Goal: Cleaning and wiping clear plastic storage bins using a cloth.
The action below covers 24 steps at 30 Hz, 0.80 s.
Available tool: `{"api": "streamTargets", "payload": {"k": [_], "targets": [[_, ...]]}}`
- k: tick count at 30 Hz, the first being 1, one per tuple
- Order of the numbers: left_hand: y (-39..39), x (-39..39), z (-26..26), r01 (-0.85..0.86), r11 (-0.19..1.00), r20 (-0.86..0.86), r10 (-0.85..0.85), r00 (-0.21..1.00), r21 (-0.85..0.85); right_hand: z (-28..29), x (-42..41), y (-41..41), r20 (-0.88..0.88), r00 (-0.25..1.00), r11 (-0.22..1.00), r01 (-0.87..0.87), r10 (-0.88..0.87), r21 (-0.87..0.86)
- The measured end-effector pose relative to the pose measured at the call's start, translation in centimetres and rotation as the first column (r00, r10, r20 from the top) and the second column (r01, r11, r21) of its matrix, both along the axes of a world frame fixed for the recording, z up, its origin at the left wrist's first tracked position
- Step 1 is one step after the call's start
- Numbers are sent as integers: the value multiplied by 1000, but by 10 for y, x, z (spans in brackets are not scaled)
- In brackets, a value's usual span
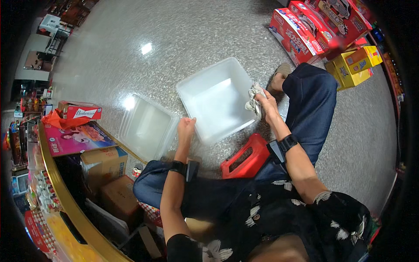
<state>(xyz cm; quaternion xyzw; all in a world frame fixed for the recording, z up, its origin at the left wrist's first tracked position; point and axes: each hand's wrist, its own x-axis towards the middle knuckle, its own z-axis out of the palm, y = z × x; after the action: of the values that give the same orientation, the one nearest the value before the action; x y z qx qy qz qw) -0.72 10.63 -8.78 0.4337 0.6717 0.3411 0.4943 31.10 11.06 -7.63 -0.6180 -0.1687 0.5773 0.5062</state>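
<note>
A translucent white plastic storage bin (217,101), its inside showing, stands on the speckled floor before me. My left hand (186,126) has its fingers closed on the bin's near left rim. In my right hand (268,103) is a crumpled pale cloth (255,100), held against the bin's right rim. To the left of the bin lies a translucent plastic lid (147,127). A red plastic object with an oblong opening (245,157), perhaps a stool, is between the bin and my lap.
Red printed cartons (294,36) and yellow boxes (348,70) stand at the upper right. On the left are a Budweiser carton (83,111), a gold-edged counter (62,183) and cardboard boxes (106,163) under it. My bent legs flank the near side.
</note>
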Motion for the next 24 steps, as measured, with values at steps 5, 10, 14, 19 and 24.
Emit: {"api": "streamTargets", "payload": {"k": [5, 10, 14, 19, 24], "targets": [[4, -2, 21, -61, 987, 83, 49, 995, 147, 34, 0, -2, -83, 996, 998, 20, -16, 52], [-1, 0, 84, -117, 966, 56, 106, 993, 229, 69, -2, -6, -198, 979, 988, -17, 48, 154], [-24, -16, 106, -230, 941, 72, 218, 973, 249, 104, -20, -20, -187, 966, 979, -152, 176, 134], [-54, -28, 109, -406, 886, 92, 395, 914, 226, 103, -36, -33, -201, 930, 945, -274, 307, 177], [-73, -56, 77, -388, 866, -187, 457, 869, 315, 99, -53, -33, -169, 918, 929, -333, 359, 162]]}}
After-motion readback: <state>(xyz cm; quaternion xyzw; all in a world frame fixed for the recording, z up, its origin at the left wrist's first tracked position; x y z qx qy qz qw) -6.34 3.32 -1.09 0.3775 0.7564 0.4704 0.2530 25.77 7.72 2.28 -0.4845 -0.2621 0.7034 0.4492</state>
